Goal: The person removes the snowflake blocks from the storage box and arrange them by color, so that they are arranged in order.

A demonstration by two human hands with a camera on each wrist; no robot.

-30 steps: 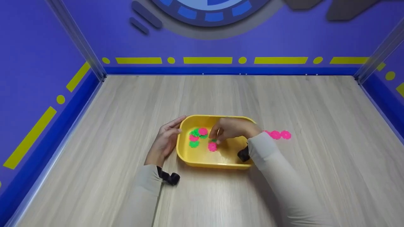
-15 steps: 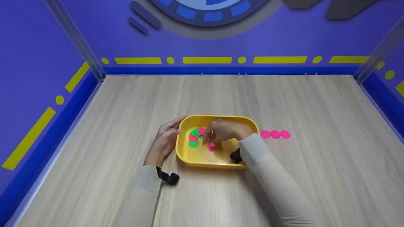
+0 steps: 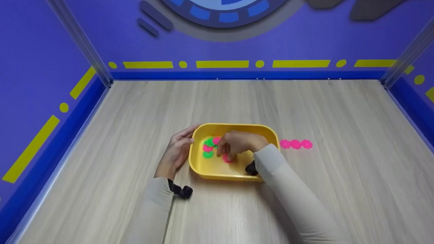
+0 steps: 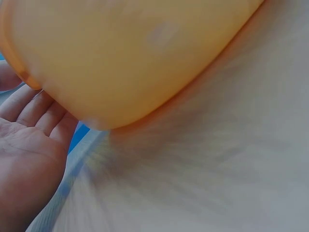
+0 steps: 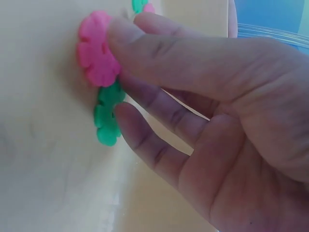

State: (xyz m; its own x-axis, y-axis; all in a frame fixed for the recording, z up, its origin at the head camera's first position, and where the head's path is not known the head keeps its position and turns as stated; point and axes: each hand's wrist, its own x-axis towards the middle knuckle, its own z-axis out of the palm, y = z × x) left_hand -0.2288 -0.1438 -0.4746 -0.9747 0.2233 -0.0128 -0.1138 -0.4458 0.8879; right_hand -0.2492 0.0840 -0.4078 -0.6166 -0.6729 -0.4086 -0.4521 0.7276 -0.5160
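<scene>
My left hand [image 3: 176,149] grips the left end of the yellow tub [image 3: 220,177]. In the left wrist view, its thumb reaches the rim while the fingers lie along the outer wall. Inside the tub, my right hand [image 3: 240,141] has loosely bent fingers, with a gap between thumb and index finger. Its thumb touches a pink snowflake disc [image 5: 96,50], partly covering it. A green snowflake disc [image 5: 107,121] lies beside the pink one, close to the other fingertips; the hand hides it in the head view. I cannot see the far side of the pink disc.
Several more green [image 3: 208,155] and pink discs [image 3: 207,148] lie at the tub's left end, some overlapping. On the wood-grain table [image 3: 156,108], 3 pink discs [image 3: 296,144] form a row right of the tub. Blue panels [image 3: 223,51] border the table.
My right hand has moved left and slightly down in the tub, bringing its thumb onto the pink disc. The row outside is now fully uncovered. My left hand has stayed on the tub.
</scene>
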